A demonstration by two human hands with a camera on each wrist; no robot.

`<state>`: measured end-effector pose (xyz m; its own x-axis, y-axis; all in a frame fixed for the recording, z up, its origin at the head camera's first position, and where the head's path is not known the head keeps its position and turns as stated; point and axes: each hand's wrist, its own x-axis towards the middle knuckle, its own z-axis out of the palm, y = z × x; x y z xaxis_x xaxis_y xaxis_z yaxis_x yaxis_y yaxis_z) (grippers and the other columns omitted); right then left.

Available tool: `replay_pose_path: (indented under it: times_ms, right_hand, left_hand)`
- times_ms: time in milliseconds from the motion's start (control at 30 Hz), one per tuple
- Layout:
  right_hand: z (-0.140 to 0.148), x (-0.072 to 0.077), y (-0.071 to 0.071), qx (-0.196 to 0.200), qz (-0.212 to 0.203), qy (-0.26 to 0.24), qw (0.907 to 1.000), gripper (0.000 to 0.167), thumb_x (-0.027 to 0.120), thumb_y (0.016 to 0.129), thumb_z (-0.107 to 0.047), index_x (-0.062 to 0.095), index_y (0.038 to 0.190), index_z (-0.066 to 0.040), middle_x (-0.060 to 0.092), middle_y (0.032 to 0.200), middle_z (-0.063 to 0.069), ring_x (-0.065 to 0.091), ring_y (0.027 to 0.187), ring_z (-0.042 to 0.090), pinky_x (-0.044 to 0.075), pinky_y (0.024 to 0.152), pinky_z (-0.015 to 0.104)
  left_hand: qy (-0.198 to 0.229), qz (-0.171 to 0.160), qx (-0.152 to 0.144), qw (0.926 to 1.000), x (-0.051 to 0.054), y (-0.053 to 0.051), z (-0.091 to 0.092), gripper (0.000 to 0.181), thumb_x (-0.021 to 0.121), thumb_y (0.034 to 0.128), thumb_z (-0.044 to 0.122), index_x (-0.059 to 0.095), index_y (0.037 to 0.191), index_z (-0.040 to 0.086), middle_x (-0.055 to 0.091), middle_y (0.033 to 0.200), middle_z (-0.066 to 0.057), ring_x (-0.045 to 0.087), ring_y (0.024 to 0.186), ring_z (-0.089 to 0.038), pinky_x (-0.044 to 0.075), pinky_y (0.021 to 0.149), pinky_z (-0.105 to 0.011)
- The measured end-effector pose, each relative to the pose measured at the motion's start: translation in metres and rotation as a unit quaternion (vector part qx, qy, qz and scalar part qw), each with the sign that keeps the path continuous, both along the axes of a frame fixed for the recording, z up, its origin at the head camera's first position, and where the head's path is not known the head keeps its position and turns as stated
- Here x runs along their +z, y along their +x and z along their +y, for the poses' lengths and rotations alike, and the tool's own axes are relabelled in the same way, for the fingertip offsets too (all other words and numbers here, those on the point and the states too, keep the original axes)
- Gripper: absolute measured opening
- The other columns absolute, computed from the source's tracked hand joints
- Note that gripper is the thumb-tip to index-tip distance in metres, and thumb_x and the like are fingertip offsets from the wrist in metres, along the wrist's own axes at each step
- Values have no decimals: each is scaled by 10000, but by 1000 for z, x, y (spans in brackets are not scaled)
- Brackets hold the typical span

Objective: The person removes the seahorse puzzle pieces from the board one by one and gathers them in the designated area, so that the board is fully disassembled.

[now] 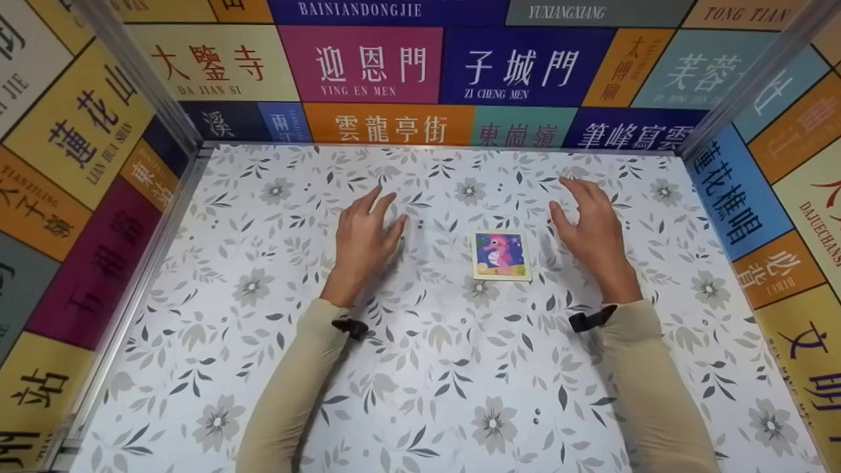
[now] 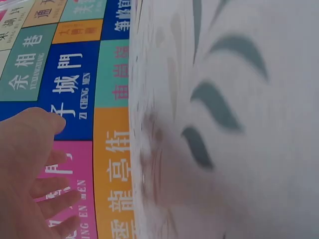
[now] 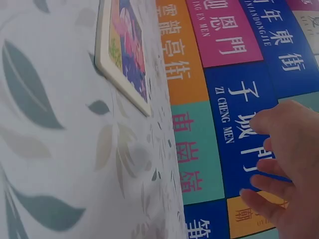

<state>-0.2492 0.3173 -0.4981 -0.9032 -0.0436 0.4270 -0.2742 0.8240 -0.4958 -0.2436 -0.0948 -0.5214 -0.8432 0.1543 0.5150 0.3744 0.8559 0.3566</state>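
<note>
Seahorse board (image 1: 500, 256) lies right of frame centre on the table (image 1: 420, 394).
Left hand (image 1: 365, 235), at centre left, and right hand (image 1: 594, 226), at centre right, both have fingers loosely spread.

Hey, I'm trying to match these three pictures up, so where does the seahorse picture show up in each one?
Head: the seahorse picture is just right of centre, between the left hand and right hand.
Left wrist: not in it.
Right wrist: upper part, left of centre, slanted and cut off by the top edge.
Shared landmark: the blue ZI CHENG MEN panel.
</note>
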Motion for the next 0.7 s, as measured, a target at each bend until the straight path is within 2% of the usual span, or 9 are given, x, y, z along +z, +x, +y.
replay_pose_path:
  times_ms: [133,233,333,433,500,567,700]
  right_hand:
    - [-5,-6,2,183,-230,-475,9984,443,687,1059,-280,666,1467,-109,690,1359,171,705,1178,369,608,929,569]
    - [-8,-13,1,279,-363,-650,9968,405,684,1061,-254,693,1428,-85,742,1256,184,750,1088,356,632,891,537]
    - [-9,-19,1,312,-496,-755,9954,368,687,1060,-239,722,1383,-67,781,1175,182,771,1026,339,639,837,337]
    - [-12,-24,0,391,-657,-879,9932,335,697,1052,-213,747,1335,-41,795,1115,190,779,985,343,543,778,112]
    - [-13,-27,0,460,-785,-929,9915,324,706,1047,-203,754,1316,-29,796,1095,194,777,967,341,473,758,33]
    - [-15,-29,0,536,-967,-944,9894,318,711,1046,-205,759,1309,-33,794,1080,190,770,956,330,461,759,28]
    - [-18,-35,1,630,-1436,-890,9836,331,704,1053,-231,754,1329,-54,796,1076,171,758,962,298,483,776,102]
  left_hand:
    - [328,-70,-325,9989,-1,2,14,353,721,1041,272,739,1352,106,721,1408,-148,697,1274,-367,558,1038,-564]
    - [516,-141,-563,9970,-1,2,25,304,734,1027,221,758,1305,100,765,1316,-129,730,1204,-349,580,1012,-523]
    - [674,-256,-780,9943,-1,2,37,280,724,1029,197,763,1289,99,780,1280,-115,742,1179,-339,593,1003,-494]
    - [842,-467,-1012,9902,0,1,46,277,694,1045,188,757,1295,85,777,1290,-110,735,1201,-322,590,1027,-463]
    - [1015,-635,-1226,9852,-1,0,51,283,682,1051,172,750,1297,51,774,1287,-124,739,1181,-313,594,1025,-439]
    - [1188,-824,-1450,9788,-2,0,57,289,672,1053,149,740,1302,21,775,1277,-149,746,1152,-311,597,1017,-421]
    - [1389,-1175,-1834,9661,-6,0,69,306,661,1056,128,721,1322,-12,774,1265,-195,760,1083,-304,619,968,-389]
